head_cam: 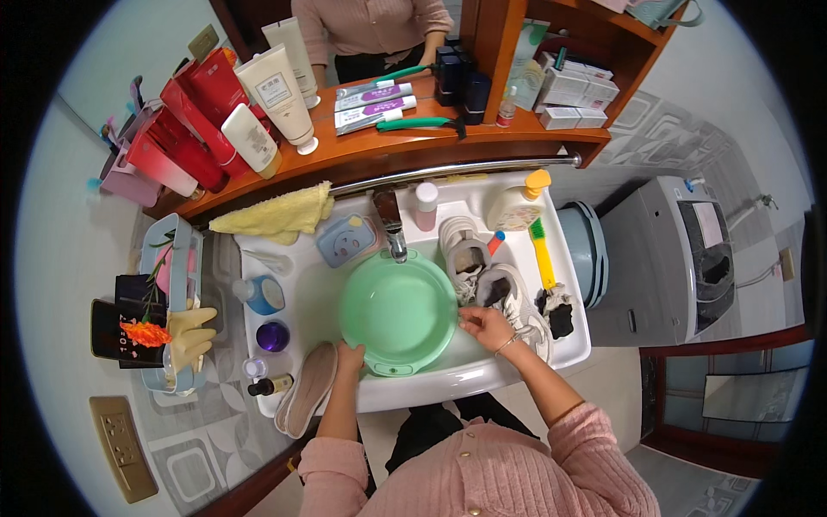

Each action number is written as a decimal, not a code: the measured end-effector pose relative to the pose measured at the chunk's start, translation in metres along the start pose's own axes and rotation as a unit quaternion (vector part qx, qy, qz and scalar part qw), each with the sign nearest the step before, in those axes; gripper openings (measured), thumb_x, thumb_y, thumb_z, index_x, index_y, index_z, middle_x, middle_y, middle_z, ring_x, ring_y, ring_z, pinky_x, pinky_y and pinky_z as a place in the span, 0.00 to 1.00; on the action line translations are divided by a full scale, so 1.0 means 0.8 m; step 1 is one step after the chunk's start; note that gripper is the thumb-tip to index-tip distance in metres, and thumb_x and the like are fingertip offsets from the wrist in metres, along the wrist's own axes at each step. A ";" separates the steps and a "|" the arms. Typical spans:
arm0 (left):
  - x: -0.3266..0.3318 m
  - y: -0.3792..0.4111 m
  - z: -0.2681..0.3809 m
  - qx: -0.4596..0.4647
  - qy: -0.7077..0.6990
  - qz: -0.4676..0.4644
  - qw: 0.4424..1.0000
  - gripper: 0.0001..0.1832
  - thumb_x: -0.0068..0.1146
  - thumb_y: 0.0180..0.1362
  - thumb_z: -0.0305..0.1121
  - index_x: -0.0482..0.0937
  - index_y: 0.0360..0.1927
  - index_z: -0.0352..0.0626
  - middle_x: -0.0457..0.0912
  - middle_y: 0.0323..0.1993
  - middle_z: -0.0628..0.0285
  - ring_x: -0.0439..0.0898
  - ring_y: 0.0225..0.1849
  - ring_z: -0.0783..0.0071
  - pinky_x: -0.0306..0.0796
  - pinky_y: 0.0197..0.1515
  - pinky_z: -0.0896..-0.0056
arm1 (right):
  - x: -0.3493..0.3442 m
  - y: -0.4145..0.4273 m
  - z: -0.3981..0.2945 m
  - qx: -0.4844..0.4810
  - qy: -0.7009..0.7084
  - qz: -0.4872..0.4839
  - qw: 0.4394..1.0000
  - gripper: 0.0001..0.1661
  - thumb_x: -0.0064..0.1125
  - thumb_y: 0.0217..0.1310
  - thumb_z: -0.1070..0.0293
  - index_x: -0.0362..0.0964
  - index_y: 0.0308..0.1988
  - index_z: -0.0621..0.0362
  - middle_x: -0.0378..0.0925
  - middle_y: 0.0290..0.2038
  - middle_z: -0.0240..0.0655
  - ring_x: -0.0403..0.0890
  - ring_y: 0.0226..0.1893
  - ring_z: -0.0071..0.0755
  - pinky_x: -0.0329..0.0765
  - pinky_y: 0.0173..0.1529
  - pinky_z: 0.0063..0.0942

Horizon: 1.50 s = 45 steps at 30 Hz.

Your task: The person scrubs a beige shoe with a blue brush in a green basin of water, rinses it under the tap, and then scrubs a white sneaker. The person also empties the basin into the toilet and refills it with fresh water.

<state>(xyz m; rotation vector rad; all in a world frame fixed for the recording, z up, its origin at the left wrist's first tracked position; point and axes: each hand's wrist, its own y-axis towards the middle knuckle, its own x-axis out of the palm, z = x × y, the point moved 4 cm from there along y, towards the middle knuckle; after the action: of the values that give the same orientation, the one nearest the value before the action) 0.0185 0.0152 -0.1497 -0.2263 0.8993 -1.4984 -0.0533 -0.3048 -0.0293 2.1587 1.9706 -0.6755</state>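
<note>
A green plastic basin sits in the white sink under the faucet. My left hand is at the basin's lower left rim, its fingers partly hidden. At the basin's right rim, my right hand has its fingertips against or very near the edge; whether it grips is unclear. Two pale sneakers lie to the right of the basin. Insoles rest on the sink's front left edge, beside my left wrist. A yellow brush with green bristles lies on the right ledge.
A pump bottle, a pink bottle and a soap box stand along the back. A blue bottle and a purple-lidded jar are at left. A wooden shelf with toiletries overhangs the back; a washing machine is at right.
</note>
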 end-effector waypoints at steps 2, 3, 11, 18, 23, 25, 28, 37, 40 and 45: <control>0.004 -0.012 0.004 -0.009 -0.006 0.033 0.999 0.20 0.51 0.43 0.26 0.67 0.42 0.31 0.75 0.30 0.50 0.76 0.25 0.65 0.68 0.21 0.68 | -0.006 0.015 -0.035 -0.011 -0.033 0.013 0.999 0.19 0.57 0.47 0.70 0.70 0.42 0.62 0.76 0.32 0.45 0.77 0.27 0.39 0.74 0.34 0.27; -0.004 -0.002 -0.004 0.054 0.016 0.074 0.996 0.20 0.52 0.43 0.26 0.67 0.42 0.31 0.74 0.31 0.49 0.76 0.27 0.62 0.68 0.25 0.66 | -0.007 0.027 -0.057 -0.042 -0.046 0.025 0.998 0.20 0.57 0.47 0.70 0.69 0.43 0.61 0.75 0.32 0.45 0.77 0.27 0.41 0.73 0.34 0.29; -0.022 -0.003 -0.003 0.223 0.097 0.137 0.960 0.20 0.54 0.43 0.26 0.64 0.40 0.31 0.72 0.36 0.45 0.75 0.35 0.55 0.70 0.34 0.63 | 0.003 0.122 -0.197 -0.284 -0.196 0.112 0.932 0.32 0.56 0.44 0.74 0.58 0.53 0.55 0.63 0.50 0.47 0.72 0.42 0.47 0.73 0.40 0.35; 0.005 -0.031 0.013 0.070 -0.058 0.063 0.994 0.19 0.51 0.46 0.24 0.59 0.42 0.33 0.70 0.37 0.50 0.75 0.27 0.66 0.71 0.15 0.75 | 0.044 0.176 -0.186 -0.305 -0.376 0.053 0.873 0.28 0.50 0.45 0.73 0.60 0.51 0.56 0.62 0.52 0.53 0.76 0.38 0.44 0.76 0.35 0.33; 0.012 -0.031 0.013 0.050 -0.026 0.033 0.998 0.21 0.51 0.45 0.24 0.59 0.43 0.32 0.70 0.36 0.50 0.75 0.27 0.65 0.72 0.16 0.74 | 0.059 0.200 -0.186 -0.303 -0.449 0.097 0.835 0.15 0.45 0.48 0.71 0.67 0.39 0.62 0.68 0.45 0.56 0.79 0.25 0.41 0.76 0.28 0.33; 0.011 -0.029 0.010 0.048 -0.027 0.035 0.998 0.21 0.51 0.46 0.25 0.58 0.43 0.32 0.70 0.36 0.50 0.75 0.27 0.66 0.72 0.16 0.75 | 0.062 0.205 -0.187 -0.298 -0.449 0.111 0.835 0.12 0.44 0.49 0.71 0.68 0.35 0.62 0.70 0.43 0.55 0.79 0.23 0.41 0.76 0.27 0.33; 0.010 -0.026 0.005 0.048 -0.044 0.024 0.998 0.22 0.51 0.46 0.25 0.58 0.44 0.31 0.70 0.37 0.51 0.75 0.29 0.66 0.73 0.17 0.75 | 0.059 0.209 -0.199 -0.277 -0.414 0.100 0.861 0.10 0.44 0.51 0.69 0.68 0.32 0.62 0.73 0.37 0.52 0.79 0.24 0.42 0.75 0.27 0.34; 0.008 -0.032 0.009 0.031 -0.056 0.003 0.998 0.23 0.51 0.47 0.26 0.59 0.46 0.32 0.70 0.40 0.51 0.75 0.34 0.65 0.74 0.19 0.75 | 0.052 0.219 -0.212 -0.225 -0.461 0.027 0.858 0.10 0.46 0.46 0.73 0.67 0.34 0.59 0.72 0.42 0.49 0.78 0.26 0.46 0.76 0.31 0.36; 0.009 -0.023 0.000 0.053 -0.062 -0.006 0.997 0.22 0.51 0.47 0.26 0.59 0.46 0.32 0.70 0.40 0.51 0.75 0.33 0.65 0.74 0.19 0.75 | 0.052 0.226 -0.215 -0.214 -0.467 0.014 0.858 0.09 0.46 0.46 0.74 0.67 0.33 0.57 0.72 0.41 0.48 0.78 0.26 0.46 0.76 0.30 0.36; 0.012 -0.027 0.003 0.041 -0.064 0.000 0.997 0.23 0.51 0.47 0.25 0.59 0.46 0.32 0.70 0.39 0.51 0.75 0.32 0.66 0.74 0.18 0.75 | 0.038 0.210 -0.214 -0.222 -0.369 0.048 0.902 0.19 0.50 0.44 0.76 0.65 0.42 0.58 0.69 0.45 0.50 0.76 0.34 0.48 0.75 0.37 0.36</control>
<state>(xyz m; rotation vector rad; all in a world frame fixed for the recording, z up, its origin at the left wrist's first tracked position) 0.0018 0.0030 -0.1376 -0.2579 0.7336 -1.4996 0.1509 -0.2312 0.0780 1.4177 1.4188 -0.7788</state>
